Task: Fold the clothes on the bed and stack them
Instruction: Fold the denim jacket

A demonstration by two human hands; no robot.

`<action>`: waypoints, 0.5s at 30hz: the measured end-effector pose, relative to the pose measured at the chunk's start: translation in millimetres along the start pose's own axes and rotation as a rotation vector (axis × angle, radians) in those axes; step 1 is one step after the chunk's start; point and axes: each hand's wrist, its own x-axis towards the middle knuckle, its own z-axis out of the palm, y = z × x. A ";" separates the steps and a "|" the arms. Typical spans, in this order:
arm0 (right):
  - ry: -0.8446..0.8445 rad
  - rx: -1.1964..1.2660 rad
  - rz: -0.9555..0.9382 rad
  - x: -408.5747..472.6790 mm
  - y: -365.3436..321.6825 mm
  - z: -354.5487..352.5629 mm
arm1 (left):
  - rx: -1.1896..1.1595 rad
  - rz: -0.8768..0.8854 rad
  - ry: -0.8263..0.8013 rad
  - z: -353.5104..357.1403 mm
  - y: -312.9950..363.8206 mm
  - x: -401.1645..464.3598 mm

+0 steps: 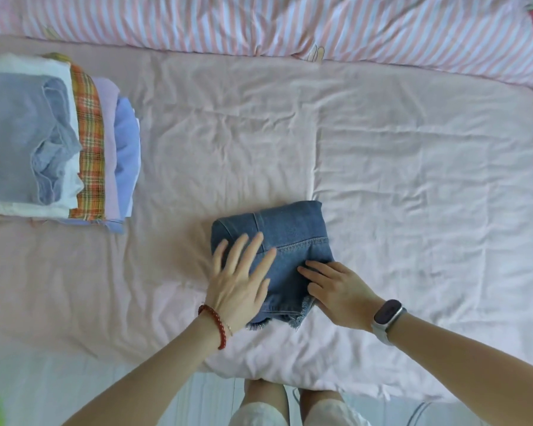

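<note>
A folded pair of blue denim shorts (290, 238) with a frayed hem lies on the pink bed sheet (413, 195) near the front edge. My left hand (240, 281) lies flat on the left part of the denim, fingers straight and spread. My right hand (336, 290) rests on the denim's right edge, its fingers curled at the fold; whether they pinch the cloth is unclear. A stack of folded clothes (53, 142) sits at the left of the bed, a grey-blue garment on top.
A pink-and-white striped duvet (290, 26) runs along the far side of the bed. The stack shows white, orange plaid, lilac and light blue layers. The bed's right edge and the floor show at the far right. My legs stand at the bed's front edge.
</note>
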 end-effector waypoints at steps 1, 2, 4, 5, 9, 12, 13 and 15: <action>-0.008 -0.004 0.006 -0.4 -0.7 -1.5 | 0.030 -0.055 -0.048 2.9 -2.7 7.3; 0.020 0.003 0.012 0.3 -1.2 -3.0 | 0.048 -0.101 -0.107 6.9 -4.6 13.4; 0.164 0.028 0.055 10.2 -2.1 -3.9 | 0.067 -0.165 -0.187 18.7 -3.9 17.6; 0.253 0.008 0.100 19.8 -1.9 -2.3 | 0.076 -0.185 -0.191 26.5 -2.6 16.2; 0.280 -0.121 0.354 60.2 1.2 18.3 | 0.116 -0.199 -0.094 60.8 -4.4 2.3; 0.251 -0.147 0.367 65.1 10.2 54.1 | 0.120 -0.165 -0.007 85.2 -10.3 -3.3; 0.266 -0.154 0.362 63.8 14.9 66.4 | 0.116 -0.151 0.019 92.8 -11.6 -3.9; 0.298 -0.166 0.347 64.2 23.3 88.0 | 0.124 -0.140 0.048 107.7 -14.6 -2.1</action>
